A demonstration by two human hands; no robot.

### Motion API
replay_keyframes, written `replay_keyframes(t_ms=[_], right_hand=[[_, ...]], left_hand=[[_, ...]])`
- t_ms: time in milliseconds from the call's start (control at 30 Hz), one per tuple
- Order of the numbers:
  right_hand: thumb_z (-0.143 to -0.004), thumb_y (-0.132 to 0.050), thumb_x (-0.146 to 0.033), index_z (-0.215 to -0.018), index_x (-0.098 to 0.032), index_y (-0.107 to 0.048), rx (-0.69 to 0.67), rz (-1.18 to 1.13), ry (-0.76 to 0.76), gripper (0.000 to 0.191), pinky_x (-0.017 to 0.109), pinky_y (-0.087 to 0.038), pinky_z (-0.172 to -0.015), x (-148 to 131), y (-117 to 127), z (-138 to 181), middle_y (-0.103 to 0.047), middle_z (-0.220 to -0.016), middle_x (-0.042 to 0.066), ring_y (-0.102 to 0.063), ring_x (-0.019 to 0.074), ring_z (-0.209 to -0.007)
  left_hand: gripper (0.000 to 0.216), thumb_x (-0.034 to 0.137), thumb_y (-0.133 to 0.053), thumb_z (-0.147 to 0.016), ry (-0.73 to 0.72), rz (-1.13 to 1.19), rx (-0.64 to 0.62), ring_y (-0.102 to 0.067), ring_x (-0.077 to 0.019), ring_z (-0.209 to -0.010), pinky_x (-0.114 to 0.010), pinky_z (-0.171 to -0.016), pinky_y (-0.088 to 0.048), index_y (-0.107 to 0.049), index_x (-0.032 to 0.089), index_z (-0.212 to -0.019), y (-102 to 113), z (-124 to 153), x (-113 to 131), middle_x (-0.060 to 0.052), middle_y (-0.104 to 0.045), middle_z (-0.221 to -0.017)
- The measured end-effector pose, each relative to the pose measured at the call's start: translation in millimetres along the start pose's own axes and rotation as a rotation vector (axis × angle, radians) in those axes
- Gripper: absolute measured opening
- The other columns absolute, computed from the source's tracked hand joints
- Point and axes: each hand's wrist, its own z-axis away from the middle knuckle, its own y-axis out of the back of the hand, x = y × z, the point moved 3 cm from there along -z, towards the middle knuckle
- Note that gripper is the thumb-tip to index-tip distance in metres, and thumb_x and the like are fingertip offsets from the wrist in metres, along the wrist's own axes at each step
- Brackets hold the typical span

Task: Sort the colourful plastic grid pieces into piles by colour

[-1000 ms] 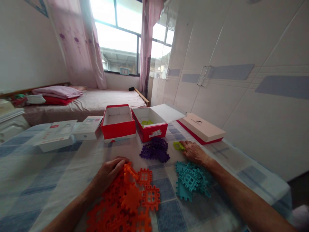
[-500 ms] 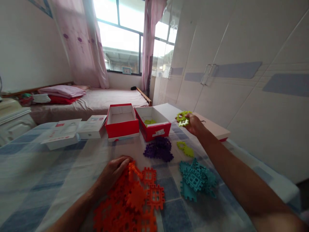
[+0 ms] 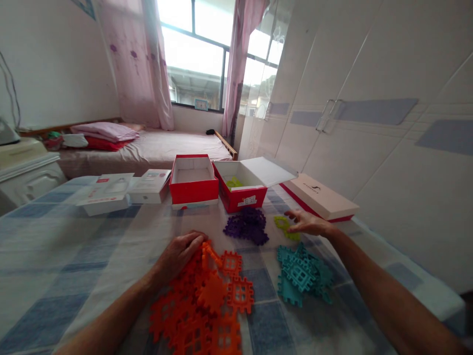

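Observation:
My left hand [image 3: 184, 251] lies against the far left edge of a heap of orange interlocking plastic pieces [image 3: 212, 293], its fingertips partly hidden. Over a few yellow-green pieces [image 3: 281, 223] on the cloth hovers my right hand [image 3: 306, 222], fingers apart and partly covering them; whether it touches them I cannot tell. Purple pieces [image 3: 247, 226] are heaped left of that hand, and teal pieces [image 3: 305, 271] lie in a pile nearer to me. More yellow-green pieces [image 3: 234, 183] sit inside the red box with the raised white flap [image 3: 242, 198].
Another open red box [image 3: 194, 193] stands left of the flapped one. Two white boxes, one flat [image 3: 109, 193] and one smaller [image 3: 151, 186], lie farther left. A pale lidded box [image 3: 323, 196] is at the right. A checked cloth [image 3: 121, 246] covers the table.
My right hand has come down from beside the flapped box to the yellow-green pieces on the cloth. The yellow-green pieces it held are out of it. My left hand stays at the orange heap.

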Motion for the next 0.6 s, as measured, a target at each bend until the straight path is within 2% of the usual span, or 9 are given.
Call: replay_keyframes(t_ms=[133,200,367,500,600], right_hand=[[-0.058,-0.072,-0.032,-0.129,-0.008,-0.049,0.018,0.153,-0.055,0.079,0.03,-0.046,-0.082,16.3,-13.7,12.8,-0.061,-0.11,0.015,-0.059,0.0241,-0.096],[-0.058,-0.071,-0.035,-0.122,-0.007,-0.054,0.045,0.157,-0.049,0.073,0.029,-0.045,-0.08,15.5,-14.6,13.5,-0.062,-0.108,0.015,-0.059,0.0246,-0.095],[-0.069,-0.056,-0.026,-0.098,-0.012,-0.064,0.104,0.148,0.02,0.033,0.026,-0.043,-0.072,12.2,-9.2,1.6,-0.064,-0.093,0.009,-0.058,0.0195,-0.084],[-0.069,-0.056,-0.022,-0.096,-0.013,-0.064,0.152,0.12,0.045,0.03,0.025,-0.041,-0.076,10.6,-11.0,-17.9,-0.063,-0.099,0.008,-0.056,0.0186,-0.088],[-0.065,-0.061,-0.023,-0.093,-0.014,-0.064,0.16,0.084,0.028,0.03,0.025,-0.042,-0.071,11.4,-14.5,-28.7,-0.064,-0.092,0.007,-0.057,0.018,-0.081]], left_hand=[[0.042,0.044,-0.035,-0.09,0.007,-0.009,-0.009,-0.061,-0.0197,-0.094,-0.027,-0.087,-0.044,-0.068,0.018,-0.094,-0.3,-0.8,-0.8,-0.004,-0.07,-0.1],[0.042,0.044,-0.035,-0.091,0.015,-0.018,-0.017,-0.061,-0.0193,-0.095,-0.027,-0.087,-0.043,-0.068,0.018,-0.096,-0.3,-1.1,-0.9,-0.004,-0.07,-0.102],[0.042,0.044,-0.035,-0.091,0.029,-0.022,-0.027,-0.061,-0.0184,-0.096,-0.026,-0.088,-0.043,-0.068,0.018,-0.097,0.5,-0.5,-1.2,-0.004,-0.069,-0.104],[0.042,0.043,-0.035,-0.091,0.024,-0.017,-0.028,-0.061,-0.0182,-0.095,-0.025,-0.087,-0.043,-0.068,0.018,-0.097,0.6,0.0,-1.6,-0.004,-0.069,-0.104],[0.041,0.042,-0.036,-0.091,0.015,-0.017,-0.021,-0.061,-0.0178,-0.096,-0.025,-0.087,-0.043,-0.068,0.019,-0.098,0.5,-0.5,-2.2,-0.003,-0.069,-0.104]])
